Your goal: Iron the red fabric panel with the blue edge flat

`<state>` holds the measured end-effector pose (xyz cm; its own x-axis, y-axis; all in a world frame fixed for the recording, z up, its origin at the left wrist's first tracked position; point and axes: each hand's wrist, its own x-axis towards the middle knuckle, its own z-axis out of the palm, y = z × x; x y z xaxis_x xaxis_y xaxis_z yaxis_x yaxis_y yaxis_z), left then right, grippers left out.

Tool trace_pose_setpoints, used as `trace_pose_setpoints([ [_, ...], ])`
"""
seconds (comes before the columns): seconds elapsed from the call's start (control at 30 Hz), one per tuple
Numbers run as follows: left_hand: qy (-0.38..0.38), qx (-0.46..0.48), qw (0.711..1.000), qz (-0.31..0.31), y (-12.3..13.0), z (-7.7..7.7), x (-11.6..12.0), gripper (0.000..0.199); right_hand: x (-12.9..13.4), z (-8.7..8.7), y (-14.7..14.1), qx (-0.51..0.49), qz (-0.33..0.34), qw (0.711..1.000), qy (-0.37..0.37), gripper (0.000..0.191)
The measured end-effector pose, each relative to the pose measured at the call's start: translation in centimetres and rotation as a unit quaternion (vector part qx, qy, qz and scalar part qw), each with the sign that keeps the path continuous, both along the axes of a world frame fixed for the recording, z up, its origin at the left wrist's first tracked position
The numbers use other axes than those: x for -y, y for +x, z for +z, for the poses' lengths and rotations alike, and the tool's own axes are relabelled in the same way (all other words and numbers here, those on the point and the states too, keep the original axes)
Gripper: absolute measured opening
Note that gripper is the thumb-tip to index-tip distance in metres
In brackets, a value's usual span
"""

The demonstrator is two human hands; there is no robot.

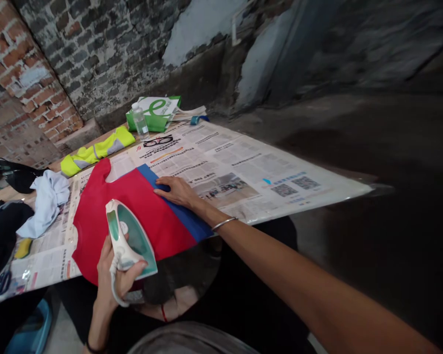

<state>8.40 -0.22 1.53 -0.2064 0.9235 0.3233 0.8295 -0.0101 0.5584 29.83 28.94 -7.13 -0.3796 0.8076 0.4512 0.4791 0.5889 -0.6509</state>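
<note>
A white and teal clothes iron point(131, 236) is in my left hand point(110, 273), whose fingers are wrapped round its handle. The iron is over the lower left part of a red garment point(96, 211) with a blue band point(192, 221) along its right edge. On that band rests my right hand point(179, 191), palm down, fingers stretched out and a small gap between thumb and fingers. The garment lies spread flat on the table, its near edge hanging at the front. Whether the iron's soleplate touches the cloth is hidden.
Newspaper under clear plastic point(243, 162) covers the table. Further back are eyeglasses point(158, 141), a bottle point(140, 122), a green and white bag point(158, 110), blue tape point(195, 120) and a yellow reflective cloth point(99, 150). At left lie a pale blue cloth point(47, 201), a sponge point(23, 248) and scissors point(0, 284).
</note>
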Motion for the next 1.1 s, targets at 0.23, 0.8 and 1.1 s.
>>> trace_pose_setpoints([
  [0.23, -0.018, 0.027, 0.999, 0.004, 0.2, 3.1, -12.2, 0.050, 0.2, 0.3, 0.1, 0.008, 0.000, 1.000, -0.009, 0.032],
  [0.8, 0.042, -0.018, 0.999, -0.002, 4.2, 0.2, -2.4, 0.059, -0.1, 0.1, 0.0, -0.009, 0.003, 1.000, 0.000, 0.032],
  [1.1, -0.016, -0.012, 1.000, -0.013, 5.8, 2.0, -7.6, 0.069, 0.0, 0.2, 0.1, 0.009, -0.002, 1.000, -0.004, 0.032],
])
